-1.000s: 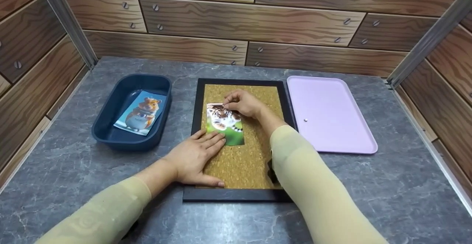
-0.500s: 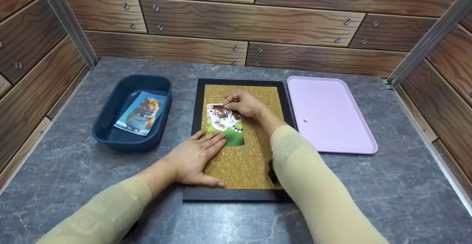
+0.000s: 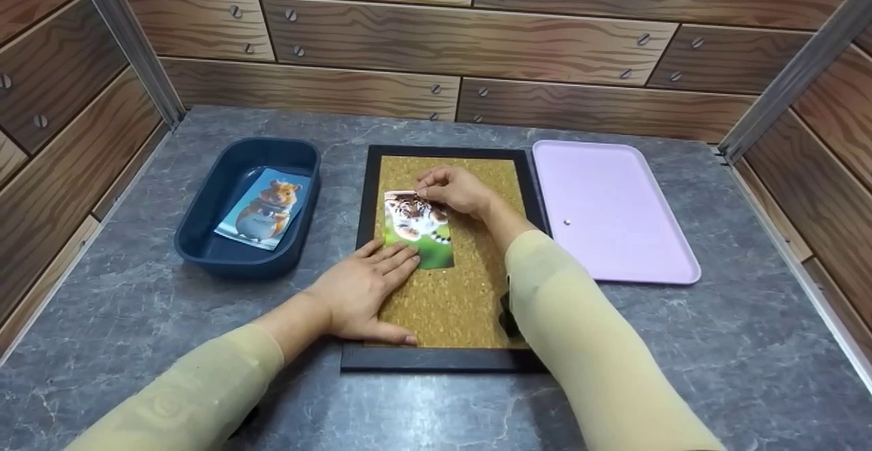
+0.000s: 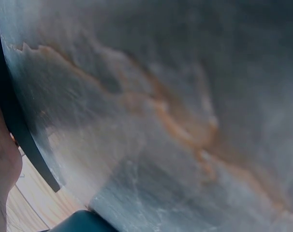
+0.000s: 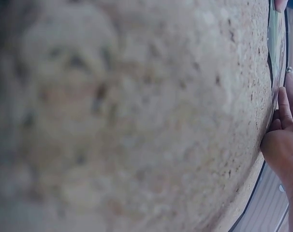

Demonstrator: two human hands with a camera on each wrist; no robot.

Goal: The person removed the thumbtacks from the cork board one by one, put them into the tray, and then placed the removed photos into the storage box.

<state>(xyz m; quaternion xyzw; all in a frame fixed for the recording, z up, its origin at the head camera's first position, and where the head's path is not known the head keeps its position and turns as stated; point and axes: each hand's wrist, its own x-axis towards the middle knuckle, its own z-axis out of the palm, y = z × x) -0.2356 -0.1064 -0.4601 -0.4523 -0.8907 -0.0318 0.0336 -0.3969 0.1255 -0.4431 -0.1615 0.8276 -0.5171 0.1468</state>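
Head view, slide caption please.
Tiger picture on cork board, left hand at its lower end, right hand at its top.

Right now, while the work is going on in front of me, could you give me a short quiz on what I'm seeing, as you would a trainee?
1. True or false: the hamster picture lies inside the blue bin.
2. Which of the hands is at the tiger picture's top edge? A: left. B: right.
3. How many small silver pieces show on the lilac tray?

Key: 1. True. 2. B, the right hand. 3. One.
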